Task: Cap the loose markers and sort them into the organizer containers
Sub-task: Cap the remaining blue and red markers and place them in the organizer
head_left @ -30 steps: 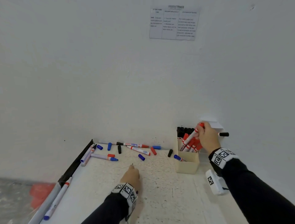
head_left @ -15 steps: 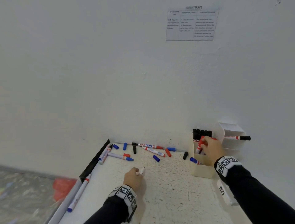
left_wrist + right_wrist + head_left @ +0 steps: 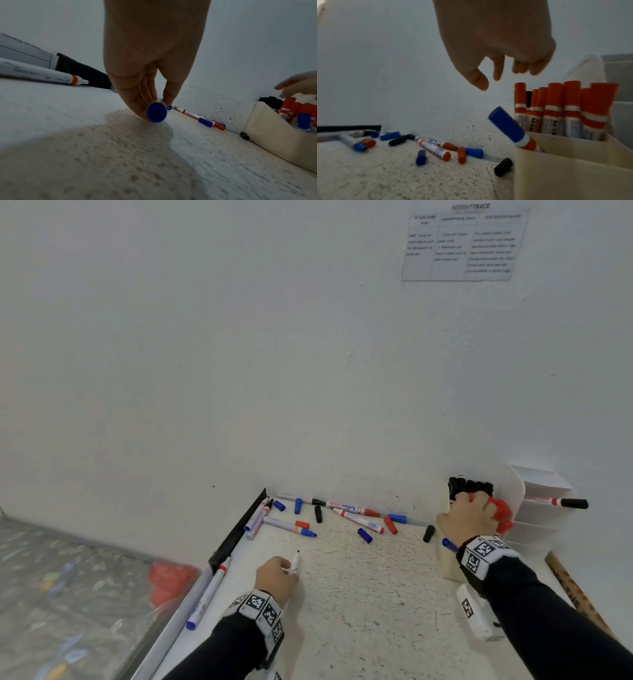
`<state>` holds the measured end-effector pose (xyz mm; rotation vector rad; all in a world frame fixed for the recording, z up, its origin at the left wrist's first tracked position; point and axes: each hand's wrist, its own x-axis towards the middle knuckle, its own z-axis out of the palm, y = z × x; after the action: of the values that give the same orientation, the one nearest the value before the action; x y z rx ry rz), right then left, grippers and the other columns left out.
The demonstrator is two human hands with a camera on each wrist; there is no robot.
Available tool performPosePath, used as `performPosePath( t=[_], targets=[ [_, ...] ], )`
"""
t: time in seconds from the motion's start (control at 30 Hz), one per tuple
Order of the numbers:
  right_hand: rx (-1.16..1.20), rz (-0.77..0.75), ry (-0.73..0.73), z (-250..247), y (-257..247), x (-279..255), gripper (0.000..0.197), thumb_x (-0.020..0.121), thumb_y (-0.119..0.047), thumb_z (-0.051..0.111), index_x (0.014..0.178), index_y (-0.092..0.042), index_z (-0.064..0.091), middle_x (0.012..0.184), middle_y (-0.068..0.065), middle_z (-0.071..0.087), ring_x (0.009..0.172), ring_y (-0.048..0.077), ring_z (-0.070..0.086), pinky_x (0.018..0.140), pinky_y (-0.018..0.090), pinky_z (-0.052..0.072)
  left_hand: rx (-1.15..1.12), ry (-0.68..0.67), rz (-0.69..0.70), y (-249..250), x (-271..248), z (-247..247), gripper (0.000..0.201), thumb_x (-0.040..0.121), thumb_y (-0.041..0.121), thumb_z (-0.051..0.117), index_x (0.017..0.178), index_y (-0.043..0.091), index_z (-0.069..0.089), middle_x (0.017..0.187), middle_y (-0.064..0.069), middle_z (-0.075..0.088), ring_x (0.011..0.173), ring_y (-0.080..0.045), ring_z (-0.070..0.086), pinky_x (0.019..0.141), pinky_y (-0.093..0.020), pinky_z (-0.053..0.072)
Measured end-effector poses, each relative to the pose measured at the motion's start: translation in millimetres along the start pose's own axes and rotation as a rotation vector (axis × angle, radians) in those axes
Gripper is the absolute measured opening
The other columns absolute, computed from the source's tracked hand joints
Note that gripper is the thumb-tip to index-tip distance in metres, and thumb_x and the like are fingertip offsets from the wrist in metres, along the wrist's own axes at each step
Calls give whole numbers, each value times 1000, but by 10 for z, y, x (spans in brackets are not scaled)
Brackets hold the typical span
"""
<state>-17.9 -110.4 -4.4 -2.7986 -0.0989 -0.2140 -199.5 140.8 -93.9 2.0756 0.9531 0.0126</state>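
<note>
Only the left wrist view shows the blue end of the marker (image 3: pixel 156 114) the left hand (image 3: pixel 275 578) pinches over bare table (image 3: pixel 359 611), loose markers (image 3: pixel 358 520) lining the wall, while the right hand (image 3: pixel 466 517), having released its red marker, hangs slack-fingered above the organizer (image 3: pixel 556 169).

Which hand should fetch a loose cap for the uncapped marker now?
Right. The right hand hangs open and empty above the cream organizer box, nearest the loose black cap. The left hand already holds the uncapped white marker.
</note>
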Motion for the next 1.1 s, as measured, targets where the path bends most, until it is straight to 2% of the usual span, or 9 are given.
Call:
performPosePath(
  t=[0.13, 0.23, 0.33, 0.47, 0.57, 0.63, 0.73, 0.9, 1.1],
  targets=[
    [-8, -300, 145, 150, -209, -105, 32, 85, -15, 54, 117, -13, 56, 129, 10, 41, 115, 28, 38, 93, 39, 36, -9, 5, 12, -8, 8, -43, 36, 91, 21, 54, 125, 12, 50, 123, -6, 59, 111, -18, 55, 92, -23, 43],
    [42, -480, -115, 403, -433, -102, 32, 92, -18, 47, 123, -17, 55, 131, 6, 45, 120, 24, 38, 99, 34, 35, -20, 3, 28, 7, 27, -72, 36, 91, 23, 54, 126, 14, 50, 123, -5, 59, 109, -17, 57, 88, -22, 43],
    [48, -449, -433, 696, -614, -117, 42, 96, -29, 43, 137, -22, 43, 144, 8, 34, 132, 28, 32, 110, 35, 27, -33, -10, 35, -4, 24, -103, 35, 91, 23, 55, 125, 15, 51, 121, -6, 60, 106, -18, 60, 92, -24, 48],
    [-39, -426, -577, 1003, -686, -162, 47, 98, -34, 34, 144, -26, 29, 155, 6, 17, 142, 30, 16, 116, 37, 18, -31, -34, 43, -37, 11, -142, 33, 92, 21, 52, 125, 15, 52, 121, -6, 59, 106, -20, 61, 96, -30, 49],
    [-26, -408, -553, 1070, -720, -222, 41, 97, -29, 38, 135, -13, 46, 148, 7, 34, 133, 25, 35, 110, 30, 28, 4, -31, 84, -49, 13, -154, 32, 94, 21, 47, 125, 14, 53, 123, -5, 58, 109, -17, 57, 93, -21, 44],
    [50, -363, -497, 1107, -723, -216, 25, 93, -22, 50, 109, -8, 63, 124, 9, 58, 106, 18, 55, 91, 23, 42, 25, -30, 108, -47, 8, -156, 32, 94, 24, 47, 124, 14, 54, 124, -4, 58, 104, -14, 53, 86, -18, 38],
    [78, -330, -455, 1084, -705, -220, 10, 85, -11, 60, 79, -16, 55, 99, 5, 59, 83, 13, 51, 66, 13, 39, 65, -66, 139, -47, 1, -138, 35, 90, 29, 54, 122, 16, 54, 121, -2, 58, 96, -10, 50, 82, -18, 39],
    [183, -306, -543, 993, -720, -368, 36, 89, -9, 55, 124, -14, 47, 122, 6, 52, 105, 16, 52, 90, 22, 41, 91, -84, 155, -33, -47, -67, 33, 90, 27, 56, 121, 17, 57, 120, -3, 60, 96, -11, 53, 84, -18, 41],
    [588, -400, -600, 864, -804, -626, 19, 83, -8, 62, 91, -24, 55, 96, -2, 58, 92, 15, 61, 81, 24, 53, 111, -126, 243, 36, -173, -23, 34, 93, 25, 52, 125, 19, 58, 122, -1, 61, 104, -13, 55, 86, -18, 38]
  ],
)
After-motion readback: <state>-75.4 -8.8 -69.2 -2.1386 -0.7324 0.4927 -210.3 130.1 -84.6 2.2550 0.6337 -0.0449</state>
